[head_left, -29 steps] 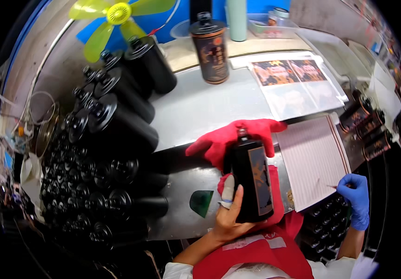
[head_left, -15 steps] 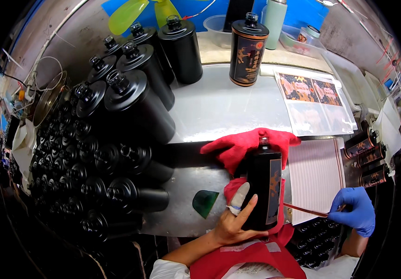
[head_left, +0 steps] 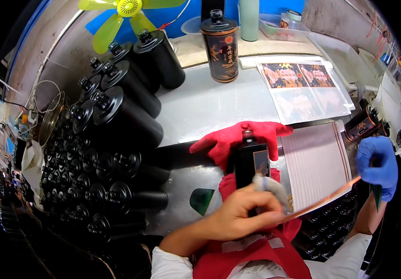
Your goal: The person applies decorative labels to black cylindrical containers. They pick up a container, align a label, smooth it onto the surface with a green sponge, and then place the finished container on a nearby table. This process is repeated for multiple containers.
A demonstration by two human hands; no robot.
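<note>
A black bottle point(head_left: 244, 165) with a dark, copper-edged label lies on a red rubber glove point(head_left: 214, 142) in front of me. Over the bottle's lower end, my left hand point(head_left: 242, 214), one finger wrapped in white, pinches one end of a thin copper-coloured strip point(head_left: 320, 202). Its other end is in the fingers of my blue-gloved right hand point(head_left: 378, 162), so the strip stretches slantwise between both hands. A green pointed piece, seemingly a scraper point(head_left: 377, 197), sticks out below the right hand. Another green scraper point(head_left: 201, 201) lies on the metal table left of the bottle.
Black bottles point(head_left: 126, 118) crowd the left side. A labelled bottle point(head_left: 221, 51) stands at the back beside a light-green flask point(head_left: 249, 21). Printed label sheets point(head_left: 303, 97) and a striped sheet point(head_left: 317, 160) lie to the right. A yellow-green fan point(head_left: 129, 8) is at the back left.
My left hand has left the bottle's side and come right to take the strip's end. My right hand has moved right and up, drawing the strip out. The view has shifted a little.
</note>
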